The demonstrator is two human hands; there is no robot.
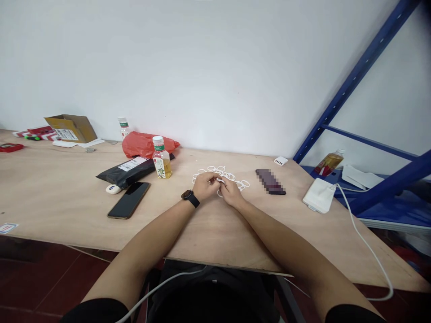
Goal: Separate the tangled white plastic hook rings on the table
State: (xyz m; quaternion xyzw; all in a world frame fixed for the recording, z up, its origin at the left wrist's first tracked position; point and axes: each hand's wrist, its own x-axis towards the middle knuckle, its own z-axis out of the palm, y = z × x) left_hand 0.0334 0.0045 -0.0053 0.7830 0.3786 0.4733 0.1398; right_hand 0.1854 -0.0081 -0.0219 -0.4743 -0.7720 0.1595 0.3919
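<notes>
Both hands meet over the middle of the table, fingertips almost touching. My left hand (204, 186), with a black watch (190, 198) on its wrist, is closed in a pinch. My right hand (231, 193) is closed too, thumb and fingers pressed together. Between them shows a small white piece (220, 181), which looks like one of the white rings; the fingers hide most of it. Several thin white rings (245, 183) lie in a loose, overlapping heap behind and beside the hands.
Left of the hands stand a drink bottle (162, 161), a black parcel (129, 172), a red bag (139, 144), a phone (129, 200) and a white mouse (113, 189). To the right lie a dark pixelated object (270, 181) and a white box (319, 195) with a cable, near a blue frame (357, 58).
</notes>
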